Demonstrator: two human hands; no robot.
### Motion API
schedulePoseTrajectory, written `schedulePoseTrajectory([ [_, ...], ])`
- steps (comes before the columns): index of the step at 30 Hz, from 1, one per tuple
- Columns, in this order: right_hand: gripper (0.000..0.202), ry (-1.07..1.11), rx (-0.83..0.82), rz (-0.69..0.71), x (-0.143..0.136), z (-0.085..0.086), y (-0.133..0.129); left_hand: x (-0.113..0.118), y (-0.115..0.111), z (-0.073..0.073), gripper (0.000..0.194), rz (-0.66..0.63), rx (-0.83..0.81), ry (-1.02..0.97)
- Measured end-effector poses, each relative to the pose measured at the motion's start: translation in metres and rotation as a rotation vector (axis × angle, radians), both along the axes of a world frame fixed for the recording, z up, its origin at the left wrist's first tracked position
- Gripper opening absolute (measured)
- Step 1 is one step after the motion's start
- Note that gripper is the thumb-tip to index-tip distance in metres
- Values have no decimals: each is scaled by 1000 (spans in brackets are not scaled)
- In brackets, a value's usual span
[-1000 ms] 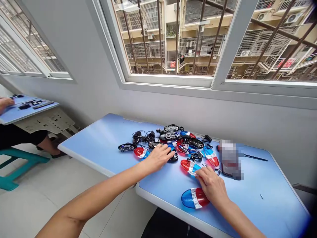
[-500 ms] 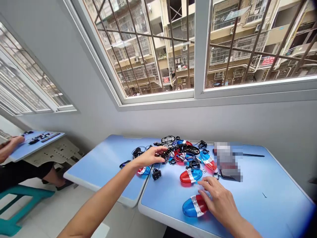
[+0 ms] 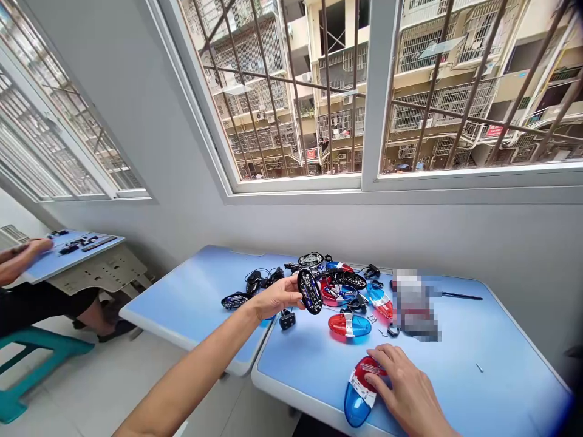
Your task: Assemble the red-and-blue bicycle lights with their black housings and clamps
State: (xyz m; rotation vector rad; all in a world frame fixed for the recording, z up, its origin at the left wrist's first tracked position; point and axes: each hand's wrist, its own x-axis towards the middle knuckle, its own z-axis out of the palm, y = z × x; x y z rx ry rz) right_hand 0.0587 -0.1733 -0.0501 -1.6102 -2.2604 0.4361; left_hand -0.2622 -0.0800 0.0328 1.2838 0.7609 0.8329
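Observation:
My left hand [image 3: 281,296] pinches a black oval electronics base [image 3: 310,292] by its left edge and holds it up beside the pile, its part-covered face toward me. Under my right hand [image 3: 403,383] lies a red-and-blue oval lamp cover [image 3: 358,397] with a white middle band; thumb and fingers grip its red end near the table's front edge. A second red-and-blue lamp cover [image 3: 350,326] rests between the hands. Below my left hand stands a small black clamp-like piece [image 3: 287,320].
Behind the hands lies a pile of black oval parts [image 3: 350,278], wires and covers. A blurred-out object [image 3: 414,306] and a thin black rod [image 3: 462,296] lie to the right, with a screw [image 3: 480,368] nearer. Another person's hand [image 3: 39,247] is at the far-left table.
My left hand has drawn the black oval base up out of the pile. The lamp cover at my right hand has turned, its blue end now pointing toward me.

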Motion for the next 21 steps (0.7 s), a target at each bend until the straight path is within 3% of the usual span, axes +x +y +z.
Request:
schedulePoseTrajectory([
  [6,25,-6,153,-7,-2,-9,4,0,0,-5,42,69,-100,-82],
  [11,20,-27,267,12,-9,-8,3,5,2,-21,45,182,-220,-123],
  [17,20,-47,241,-7,-18,0,-3,9,5,-40,38,436,-261,-114],
  [21,21,-33,221,-20,-19,0,-4,12,3,-41,36,494,-274,-101],
])
